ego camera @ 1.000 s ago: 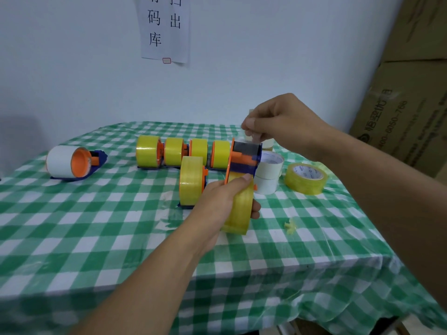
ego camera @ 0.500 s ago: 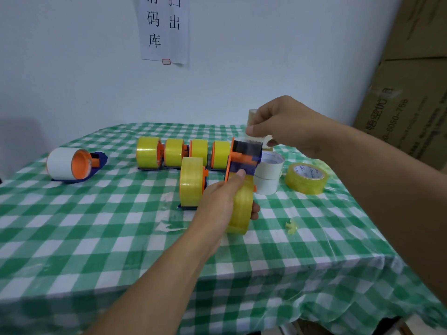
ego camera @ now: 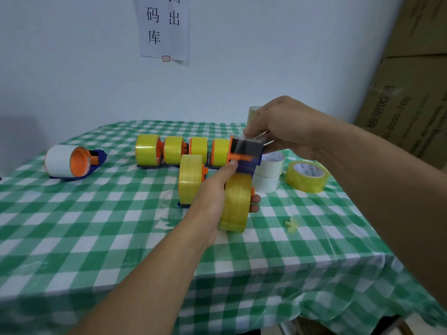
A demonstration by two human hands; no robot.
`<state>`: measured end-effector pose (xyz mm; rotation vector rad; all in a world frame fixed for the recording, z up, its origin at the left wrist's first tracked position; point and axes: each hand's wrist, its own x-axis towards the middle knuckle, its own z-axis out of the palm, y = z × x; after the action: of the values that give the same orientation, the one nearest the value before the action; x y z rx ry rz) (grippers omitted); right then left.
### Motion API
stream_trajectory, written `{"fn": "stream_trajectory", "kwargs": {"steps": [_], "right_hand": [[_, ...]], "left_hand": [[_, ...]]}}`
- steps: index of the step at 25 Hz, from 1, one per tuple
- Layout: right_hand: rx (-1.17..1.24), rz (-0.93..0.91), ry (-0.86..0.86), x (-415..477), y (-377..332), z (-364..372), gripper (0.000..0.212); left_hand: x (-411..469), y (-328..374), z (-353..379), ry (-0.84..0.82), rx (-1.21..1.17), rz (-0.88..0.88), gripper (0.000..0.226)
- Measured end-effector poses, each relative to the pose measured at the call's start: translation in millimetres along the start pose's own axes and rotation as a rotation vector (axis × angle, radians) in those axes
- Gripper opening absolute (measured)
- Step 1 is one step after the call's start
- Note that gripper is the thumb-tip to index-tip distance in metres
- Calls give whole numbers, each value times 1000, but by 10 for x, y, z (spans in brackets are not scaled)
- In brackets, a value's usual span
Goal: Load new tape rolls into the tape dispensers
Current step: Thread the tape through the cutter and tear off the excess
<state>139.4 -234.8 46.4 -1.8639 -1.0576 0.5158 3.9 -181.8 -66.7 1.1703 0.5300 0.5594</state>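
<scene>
My left hand point(ego camera: 212, 197) grips a blue and orange tape dispenser point(ego camera: 244, 158) loaded with a yellow tape roll point(ego camera: 235, 206), holding it above the checked table point(ego camera: 96, 238). My right hand point(ego camera: 283, 126) pinches the free end of the tape point(ego camera: 252, 114) at the dispenser's cutter end. Behind stand several loaded dispensers in a row point(ego camera: 174, 151) and one more in front of them point(ego camera: 191, 178). A dispenser holding an empty white core point(ego camera: 70, 162) lies at the left.
Two empty white cores point(ego camera: 268, 172) are stacked right of the held dispenser, beside a loose yellow tape roll point(ego camera: 306, 176). A crumpled tape scrap point(ego camera: 291, 224) lies on the cloth. Cardboard boxes point(ego camera: 411, 93) stand at the right. A paper sign point(ego camera: 164, 27) hangs on the wall.
My right hand has dropped slightly toward the dispenser's cutter, with the tape end still pinched. My left hand has kept its hold on the dispenser.
</scene>
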Motion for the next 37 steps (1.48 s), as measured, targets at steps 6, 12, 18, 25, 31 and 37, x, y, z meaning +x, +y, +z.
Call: {"fn": "stream_trajectory", "kwargs": {"steps": [6,12,18,25,31,37], "right_hand": [[-39,-80,72,-32,26,31,5],[-107,-116,106,-39,6,77,5],[-163,-140,85,-49,-5,70,6],[-326,-194,58,-5,4,-10,17],[-488,-239,12,-15,-47,-50,15],[-528,-265,-5,-28,-70,-49,18]], "left_hand": [[32,-14,29,26,16,-36,53],[57,-17,64,46,40,-39,48],[81,-49,63,70,31,-65,54],[65,-27,44,11,5,-71,53],[34,-49,109,67,134,-37,36],[90,-91,102,94,108,-45,44]]}}
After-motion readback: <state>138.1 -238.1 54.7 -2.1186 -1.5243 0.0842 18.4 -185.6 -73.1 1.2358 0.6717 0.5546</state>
